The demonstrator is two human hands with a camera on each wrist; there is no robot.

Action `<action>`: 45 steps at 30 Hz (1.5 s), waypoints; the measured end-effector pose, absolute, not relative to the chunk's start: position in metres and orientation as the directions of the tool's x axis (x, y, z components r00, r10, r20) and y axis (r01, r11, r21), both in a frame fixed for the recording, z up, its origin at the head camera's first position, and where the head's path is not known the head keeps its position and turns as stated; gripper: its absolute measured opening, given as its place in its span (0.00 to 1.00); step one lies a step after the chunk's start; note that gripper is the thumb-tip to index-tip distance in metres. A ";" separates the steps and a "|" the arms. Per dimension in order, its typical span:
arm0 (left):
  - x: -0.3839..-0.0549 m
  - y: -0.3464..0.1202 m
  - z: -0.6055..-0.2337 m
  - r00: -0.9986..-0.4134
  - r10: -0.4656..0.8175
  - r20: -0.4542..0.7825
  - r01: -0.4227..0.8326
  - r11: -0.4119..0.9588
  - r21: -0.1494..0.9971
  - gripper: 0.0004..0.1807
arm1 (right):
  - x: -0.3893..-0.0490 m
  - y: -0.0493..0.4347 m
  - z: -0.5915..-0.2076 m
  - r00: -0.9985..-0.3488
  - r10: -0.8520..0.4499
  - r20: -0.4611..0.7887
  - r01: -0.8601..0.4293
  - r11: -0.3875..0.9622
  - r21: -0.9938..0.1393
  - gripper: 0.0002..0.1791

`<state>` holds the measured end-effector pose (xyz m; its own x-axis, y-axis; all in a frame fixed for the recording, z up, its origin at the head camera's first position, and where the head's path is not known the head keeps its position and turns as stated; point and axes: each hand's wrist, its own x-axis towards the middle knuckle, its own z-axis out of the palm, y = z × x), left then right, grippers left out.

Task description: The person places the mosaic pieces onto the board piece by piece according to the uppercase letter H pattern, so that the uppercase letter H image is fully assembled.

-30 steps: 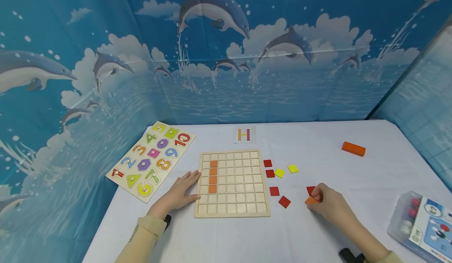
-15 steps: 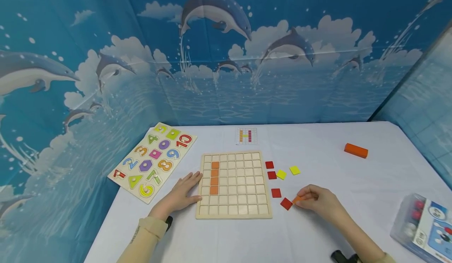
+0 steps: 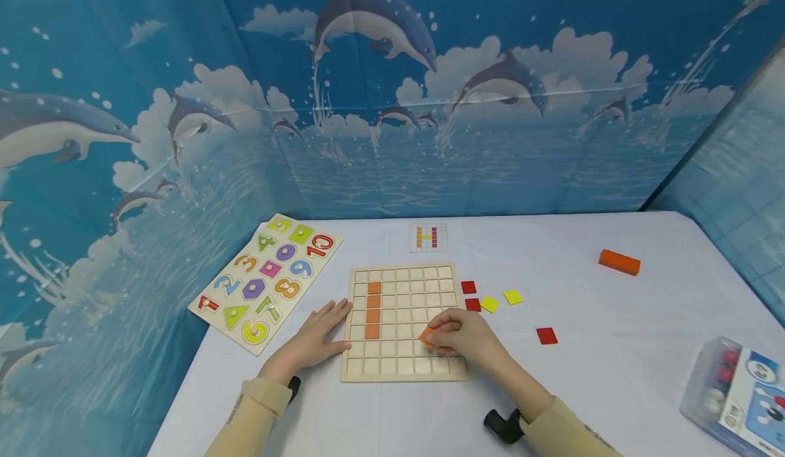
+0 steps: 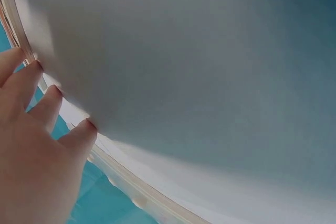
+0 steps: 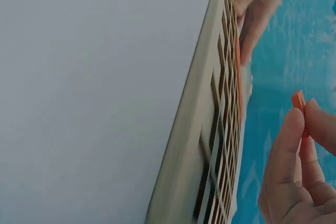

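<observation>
My right hand point(image 3: 463, 338) pinches an orange square tile point(image 3: 426, 336) between thumb and fingertips, over the lower right part of the wooden grid board point(image 3: 405, 376). The right wrist view shows that tile point(image 5: 298, 100) held on edge, above the board's grid point(image 5: 223, 66). Several orange tiles point(image 3: 373, 314) form a column in the board's left part. With fingers spread, my left hand point(image 3: 311, 341) touches the board's left edge. Red tiles point(image 3: 469, 287) and yellow tiles point(image 3: 489, 304) lie right of the board. Another red tile point(image 3: 547, 336) lies farther right.
Behind the board lies a small pattern card point(image 3: 429, 237). A number puzzle board point(image 3: 279, 253) sits at the left. On the right are an orange block point(image 3: 619, 262) and a clear plastic box point(image 3: 711, 382). A dolphin-print curtain point(image 3: 368, 157) hangs behind the table.
My right hand has moved left with the orange tile, from the loose tiles to over the board. It and its arm now hide two red tiles. My left hand stays in place.
</observation>
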<state>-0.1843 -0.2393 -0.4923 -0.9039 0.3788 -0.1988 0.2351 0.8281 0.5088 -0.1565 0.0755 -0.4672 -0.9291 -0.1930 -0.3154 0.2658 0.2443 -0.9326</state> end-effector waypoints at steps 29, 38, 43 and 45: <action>-0.187 -0.241 -0.488 -0.892 0.395 -0.221 0.238 0.824 0.514 0.40 | -0.179 -0.020 -0.486 -0.923 -0.348 -0.163 -0.043 0.515 -0.856 0.04; -0.188 -0.242 -0.491 -0.895 0.391 -0.216 0.240 0.830 0.504 0.40 | -0.178 -0.027 -0.484 -0.920 -0.373 -0.124 -0.109 0.545 -0.831 0.05; -0.188 -0.242 -0.492 -0.894 0.393 -0.213 0.244 0.828 0.505 0.40 | -0.178 -0.029 -0.484 -0.923 -0.369 -0.110 -0.129 0.565 -0.815 0.05; -0.188 -0.242 -0.492 -0.894 0.392 -0.214 0.241 0.827 0.509 0.40 | -0.178 -0.030 -0.484 -0.924 -0.366 -0.113 -0.127 0.570 -0.812 0.05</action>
<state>-0.1881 -0.2423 -0.4920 -0.8945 0.3924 -0.2142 0.2408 0.8266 0.5086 -0.1778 -0.0299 -0.4844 -0.9237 -0.3662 -0.1130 -0.1268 0.5703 -0.8116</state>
